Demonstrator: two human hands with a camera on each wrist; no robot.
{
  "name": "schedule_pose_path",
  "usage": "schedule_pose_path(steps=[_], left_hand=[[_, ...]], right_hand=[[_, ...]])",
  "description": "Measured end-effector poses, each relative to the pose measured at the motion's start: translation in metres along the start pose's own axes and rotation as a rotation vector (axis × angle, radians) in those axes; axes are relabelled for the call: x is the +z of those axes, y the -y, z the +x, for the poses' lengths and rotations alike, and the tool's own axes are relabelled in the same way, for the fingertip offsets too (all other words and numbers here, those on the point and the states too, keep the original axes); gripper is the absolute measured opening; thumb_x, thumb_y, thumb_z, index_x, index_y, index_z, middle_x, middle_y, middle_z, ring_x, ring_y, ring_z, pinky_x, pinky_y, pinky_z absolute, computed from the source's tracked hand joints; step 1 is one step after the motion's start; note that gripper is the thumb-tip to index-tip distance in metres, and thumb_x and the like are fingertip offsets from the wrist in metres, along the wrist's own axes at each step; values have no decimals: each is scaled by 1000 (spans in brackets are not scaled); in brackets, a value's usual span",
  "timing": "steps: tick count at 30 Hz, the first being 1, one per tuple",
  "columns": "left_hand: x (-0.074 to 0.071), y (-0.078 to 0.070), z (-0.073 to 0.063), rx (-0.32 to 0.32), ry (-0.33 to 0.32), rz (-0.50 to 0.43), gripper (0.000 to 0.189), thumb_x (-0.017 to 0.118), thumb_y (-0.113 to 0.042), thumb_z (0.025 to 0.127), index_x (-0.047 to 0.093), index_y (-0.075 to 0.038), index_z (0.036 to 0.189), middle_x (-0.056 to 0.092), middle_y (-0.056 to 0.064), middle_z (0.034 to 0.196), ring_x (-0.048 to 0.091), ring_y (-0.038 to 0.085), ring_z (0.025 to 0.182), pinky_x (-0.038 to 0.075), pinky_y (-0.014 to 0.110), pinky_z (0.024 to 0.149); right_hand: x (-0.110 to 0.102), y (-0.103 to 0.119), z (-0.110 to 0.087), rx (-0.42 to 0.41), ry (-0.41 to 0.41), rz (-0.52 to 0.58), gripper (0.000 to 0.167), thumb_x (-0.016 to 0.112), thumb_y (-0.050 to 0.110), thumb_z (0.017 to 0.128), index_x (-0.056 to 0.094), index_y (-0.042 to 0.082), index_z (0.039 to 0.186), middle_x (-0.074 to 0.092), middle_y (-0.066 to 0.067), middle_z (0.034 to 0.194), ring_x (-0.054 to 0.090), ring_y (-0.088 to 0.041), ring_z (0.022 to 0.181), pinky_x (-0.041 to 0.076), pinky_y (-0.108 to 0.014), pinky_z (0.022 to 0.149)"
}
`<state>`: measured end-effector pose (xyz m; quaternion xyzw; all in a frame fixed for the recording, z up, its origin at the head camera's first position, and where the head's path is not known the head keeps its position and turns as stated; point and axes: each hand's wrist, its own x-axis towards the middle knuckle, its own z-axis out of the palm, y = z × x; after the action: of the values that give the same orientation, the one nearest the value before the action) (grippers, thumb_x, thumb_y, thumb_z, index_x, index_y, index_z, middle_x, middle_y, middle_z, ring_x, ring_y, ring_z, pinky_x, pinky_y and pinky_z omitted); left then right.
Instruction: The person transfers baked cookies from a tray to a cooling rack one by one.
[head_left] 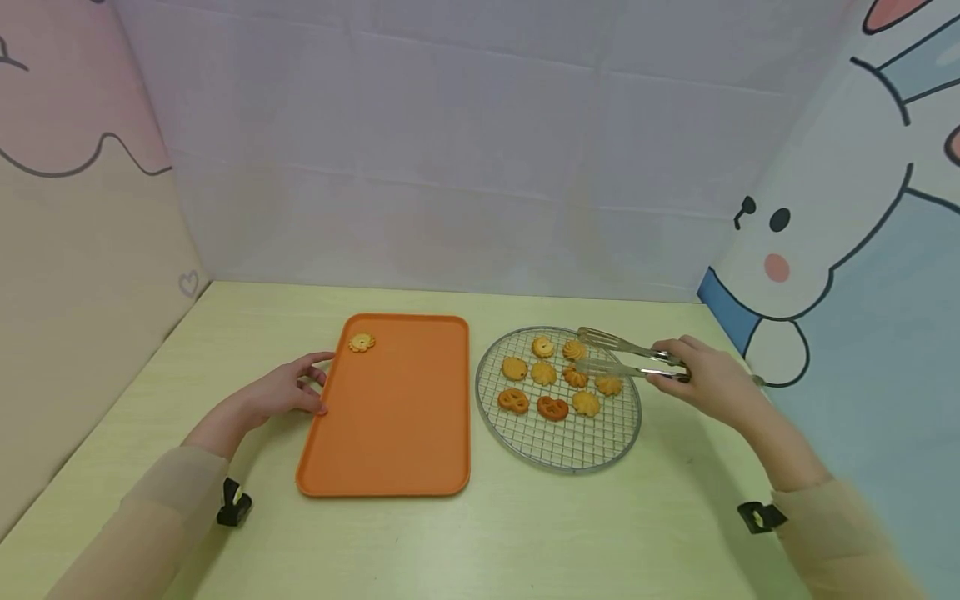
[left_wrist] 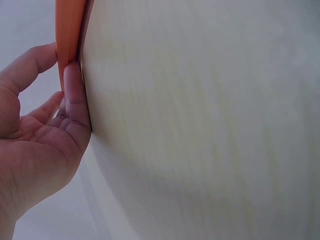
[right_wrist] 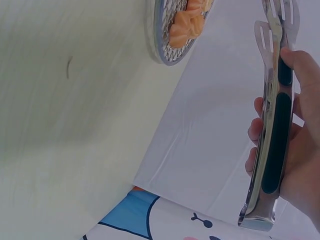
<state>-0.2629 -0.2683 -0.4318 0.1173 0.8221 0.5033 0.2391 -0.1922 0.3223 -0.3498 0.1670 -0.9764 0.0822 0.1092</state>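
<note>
My left hand (head_left: pixel 288 387) is at the left edge of an orange tray (head_left: pixel 390 417). Its thumb and fingers hold the tray's rim in the left wrist view. One round, flower-edged cookie (head_left: pixel 362 342) lies in the tray's far left corner. My right hand (head_left: pixel 708 375) grips metal tongs (right_wrist: pixel 275 135) with dark green grip pads. The tongs' two arms are spread over a round wire rack (head_left: pixel 558 458). A swirled cookie (head_left: pixel 573 349) shows between their tips, and the lower arm partly covers a ring-shaped cookie (head_left: pixel 576 379).
Several other cookies (head_left: pixel 543 372) lie on the rack, among them two pretzel-shaped ones (head_left: pixel 552 407). Tray and rack stand side by side on a pale wooden table (head_left: pixel 525 533). A white cloth (head_left: pixel 450 167) hangs behind, with cartoon-printed panels (head_left: pixel 847 250) at both sides.
</note>
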Motion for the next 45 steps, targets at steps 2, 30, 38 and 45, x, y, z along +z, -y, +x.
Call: schedule_pose_path(steps=[2, 30, 38, 45], left_hand=[[0, 0, 1, 0, -1, 0, 89, 71, -1, 78, 16, 0, 148, 39, 17, 111, 58, 17, 80, 49, 25, 70], [0, 3, 2, -1, 3, -2, 89, 72, -3, 78, 16, -2, 148, 39, 17, 113, 58, 17, 82, 49, 26, 71], [0, 3, 2, -8, -1, 3, 88, 71, -3, 78, 17, -2, 148, 39, 17, 113, 58, 17, 81, 49, 26, 71], [0, 1, 0, -6, -1, 8, 89, 71, -3, 78, 17, -2, 148, 39, 17, 114, 58, 17, 81, 49, 26, 71]], right_hand=[[-1, 5, 3, -16, -15, 1, 42, 69, 34, 85, 61, 7, 116, 61, -12, 103, 63, -25, 77, 50, -41, 63], [1, 71, 54, -81, -150, -11, 44, 69, 36, 85, 61, 10, 119, 62, -12, 103, 60, -30, 84, 43, -48, 69], [6, 90, 71, -97, -166, 8, 49, 68, 41, 85, 60, 10, 122, 60, -11, 104, 59, -28, 82, 41, -45, 68], [10, 106, 87, -105, -165, 61, 50, 66, 42, 86, 59, 11, 124, 60, -10, 104, 58, -25, 75, 44, -42, 66]])
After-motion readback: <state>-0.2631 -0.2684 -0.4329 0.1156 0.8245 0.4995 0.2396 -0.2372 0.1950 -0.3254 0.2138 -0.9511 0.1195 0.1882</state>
